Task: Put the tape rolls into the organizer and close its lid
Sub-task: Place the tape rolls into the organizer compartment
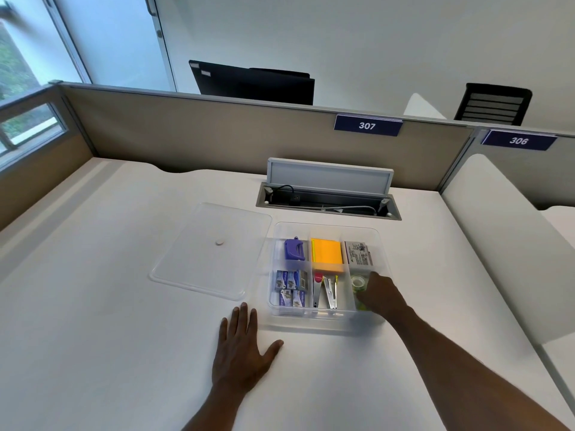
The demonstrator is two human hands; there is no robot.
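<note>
A clear plastic organizer (326,227) with several compartments sits on the white desk, its top uncovered. Its clear lid (211,250) lies flat on the desk to the left, touching nothing. My right hand (381,295) reaches into the front right compartment, over a clear tape roll (358,281); a second roll (361,304) shows under the fingers. Whether the fingers grip a roll I cannot tell. My left hand (242,346) rests flat on the desk in front of the organizer, fingers spread.
Other compartments hold a purple tool (294,249), orange sticky notes (326,255), staple boxes (291,287), staple removers (325,292) and a printed packet (359,253). Behind the organizer is an open cable hatch (328,197). A partition wall stands at the back.
</note>
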